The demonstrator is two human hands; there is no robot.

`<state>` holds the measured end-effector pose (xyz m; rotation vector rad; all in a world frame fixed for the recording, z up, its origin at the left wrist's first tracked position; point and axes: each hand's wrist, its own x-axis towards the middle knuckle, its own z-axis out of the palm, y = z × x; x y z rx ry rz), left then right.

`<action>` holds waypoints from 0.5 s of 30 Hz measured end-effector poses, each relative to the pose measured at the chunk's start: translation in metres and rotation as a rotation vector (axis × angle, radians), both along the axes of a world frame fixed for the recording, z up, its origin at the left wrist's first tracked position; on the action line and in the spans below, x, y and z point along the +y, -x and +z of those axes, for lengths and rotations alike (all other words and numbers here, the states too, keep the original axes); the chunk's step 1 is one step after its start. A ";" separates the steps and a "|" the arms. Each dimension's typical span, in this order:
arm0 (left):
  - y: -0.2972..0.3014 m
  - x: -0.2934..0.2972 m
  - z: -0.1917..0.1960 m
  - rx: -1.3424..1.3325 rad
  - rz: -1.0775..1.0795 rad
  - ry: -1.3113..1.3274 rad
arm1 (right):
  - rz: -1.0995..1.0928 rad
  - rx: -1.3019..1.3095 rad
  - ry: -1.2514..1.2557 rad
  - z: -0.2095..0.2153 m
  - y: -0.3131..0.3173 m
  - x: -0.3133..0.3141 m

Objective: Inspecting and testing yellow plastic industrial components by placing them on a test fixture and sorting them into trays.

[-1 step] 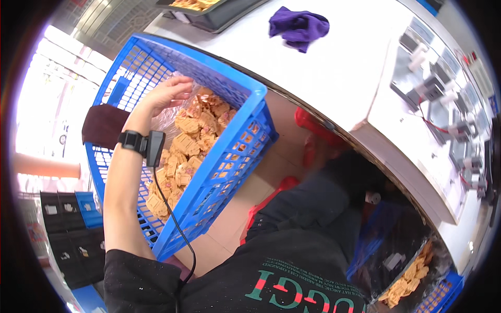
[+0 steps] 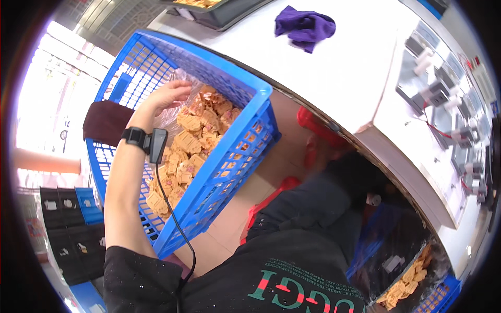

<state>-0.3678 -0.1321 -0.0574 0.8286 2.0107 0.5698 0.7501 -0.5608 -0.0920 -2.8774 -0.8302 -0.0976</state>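
My left hand (image 2: 168, 97) hovers inside a blue plastic crate (image 2: 182, 221), close to its far end. Its fingers are loosely bent and apart, with nothing seen in them. Below and beside it lies a heap of small tan moulded pieces (image 2: 189, 142), some with reddish marks. Clear plastic film (image 2: 182, 78) lines the crate around the hand. A dark strap with a small device (image 2: 156, 146) sits on my left wrist, and a black cable runs down from it. My right hand is out of view.
A brown cloth (image 2: 106, 123) hangs over the crate's left rim. On the white table (image 2: 334, 68) lie a purple cloth (image 2: 305, 28), a dark tray (image 2: 224, 15) of tan pieces, and metal fixtures (image 2: 436, 94). Another blue crate (image 2: 443, 297) with tan pieces (image 2: 404, 284) stands lower right.
The view has shifted slightly, so the table and purple cloth appear a little further right. My left hand stays over the crate, much as before.
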 end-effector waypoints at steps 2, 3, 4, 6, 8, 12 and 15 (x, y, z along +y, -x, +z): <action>0.027 0.001 -0.037 0.132 -0.018 0.209 | 0.022 -0.029 -0.041 0.007 0.012 0.018; 0.037 -0.003 -0.054 0.111 -0.033 0.289 | 0.055 -0.057 -0.075 0.009 0.009 0.030; 0.036 -0.010 -0.067 0.078 -0.015 0.337 | 0.084 -0.089 -0.106 0.013 0.005 0.039; 0.027 -0.017 -0.090 0.058 -0.085 0.397 | 0.129 -0.152 -0.172 0.023 0.004 0.050; 0.010 -0.019 -0.116 0.052 -0.241 0.456 | 0.164 -0.220 -0.236 0.036 0.005 0.057; -0.003 -0.038 -0.214 0.106 -0.602 0.384 | 0.255 -0.329 -0.383 0.047 0.009 0.110; -0.084 -0.019 -0.183 0.122 -0.829 0.308 | 0.282 -0.464 -0.494 0.076 0.019 0.137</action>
